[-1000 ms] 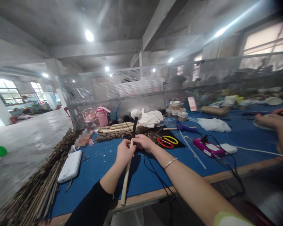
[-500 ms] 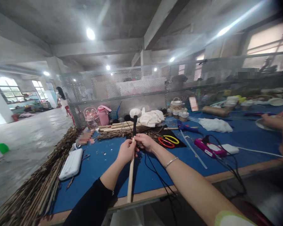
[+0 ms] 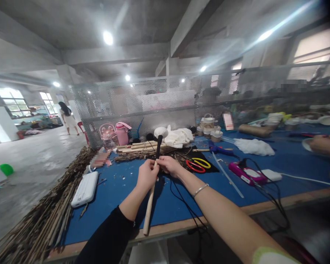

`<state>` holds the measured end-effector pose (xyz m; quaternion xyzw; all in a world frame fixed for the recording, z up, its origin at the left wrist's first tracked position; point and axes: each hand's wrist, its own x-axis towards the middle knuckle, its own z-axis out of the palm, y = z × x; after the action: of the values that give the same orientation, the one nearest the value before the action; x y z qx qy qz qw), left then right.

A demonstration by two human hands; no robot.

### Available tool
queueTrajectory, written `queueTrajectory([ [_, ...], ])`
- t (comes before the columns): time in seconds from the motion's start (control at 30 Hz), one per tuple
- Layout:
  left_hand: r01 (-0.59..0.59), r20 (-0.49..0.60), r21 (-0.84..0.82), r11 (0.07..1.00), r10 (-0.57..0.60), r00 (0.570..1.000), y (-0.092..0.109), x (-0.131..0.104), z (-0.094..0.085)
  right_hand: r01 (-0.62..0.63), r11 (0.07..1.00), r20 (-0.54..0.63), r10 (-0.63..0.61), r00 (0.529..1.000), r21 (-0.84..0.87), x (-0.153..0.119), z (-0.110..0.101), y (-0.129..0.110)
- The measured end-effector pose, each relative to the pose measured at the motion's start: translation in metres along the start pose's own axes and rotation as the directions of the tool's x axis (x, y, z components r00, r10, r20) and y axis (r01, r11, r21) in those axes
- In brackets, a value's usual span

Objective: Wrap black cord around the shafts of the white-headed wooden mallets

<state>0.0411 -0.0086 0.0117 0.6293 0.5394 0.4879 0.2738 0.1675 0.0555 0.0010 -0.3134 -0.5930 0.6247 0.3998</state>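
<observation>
My left hand (image 3: 147, 176) is closed round a pale wooden stick (image 3: 149, 211), which slants with its lower end over the table's front edge. Black wrapping (image 3: 158, 146) covers the stick's upper part. My right hand (image 3: 169, 165) pinches black cord (image 3: 183, 201) against the stick, just where the wrapping ends. Loose lengths of that cord hang from under my right hand and over the front edge. The fingertips of both hands nearly meet, and what lies between them is partly hidden. Scissors (image 3: 199, 165) with red and yellow handles lie to the right of my right hand.
Behind my hands lie bundled sticks (image 3: 137, 147) and a white cloth (image 3: 178, 136). A white power bank (image 3: 84, 189) and dry twigs (image 3: 44, 209) are at left. Rightward are a blue glue gun (image 3: 218, 148), a purple device (image 3: 247, 174) and another person's hand (image 3: 326, 145).
The stick's lower end has swung slightly left and its wrapped top slightly right. Both hands keep their hold. At far left, a walking person has come further into view.
</observation>
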Motion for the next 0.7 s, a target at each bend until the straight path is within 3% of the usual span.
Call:
queueTrajectory([
  [0.13,0.089,0.018,-0.223,0.971,-0.087,0.996,0.007,0.0,0.003,0.001,0.991,0.087,-0.013,0.996,0.131,-0.001,-0.001,-0.004],
  [0.23,0.158,0.101,-0.295,0.942,-0.134,0.986,0.004,0.003,0.006,-0.01,0.994,0.092,-0.001,0.996,0.113,-0.002,-0.002,-0.006],
  [0.33,0.171,0.117,-0.179,0.969,-0.151,0.982,-0.004,0.006,0.005,-0.013,1.0,0.022,0.012,1.0,0.009,-0.003,-0.003,-0.005],
  [0.43,0.05,-0.061,0.052,0.997,-0.047,0.997,-0.008,0.006,0.002,-0.024,0.998,-0.046,0.021,0.999,-0.055,-0.002,-0.003,-0.003],
  [0.5,0.005,-0.113,0.147,0.989,0.011,0.994,-0.006,0.005,-0.001,-0.032,0.997,-0.047,0.029,0.998,-0.066,-0.001,-0.003,-0.003],
  [0.7,0.036,-0.06,0.11,0.993,-0.029,0.998,-0.002,0.005,-0.002,-0.01,0.999,-0.001,0.009,1.0,-0.047,-0.002,-0.002,-0.004],
])
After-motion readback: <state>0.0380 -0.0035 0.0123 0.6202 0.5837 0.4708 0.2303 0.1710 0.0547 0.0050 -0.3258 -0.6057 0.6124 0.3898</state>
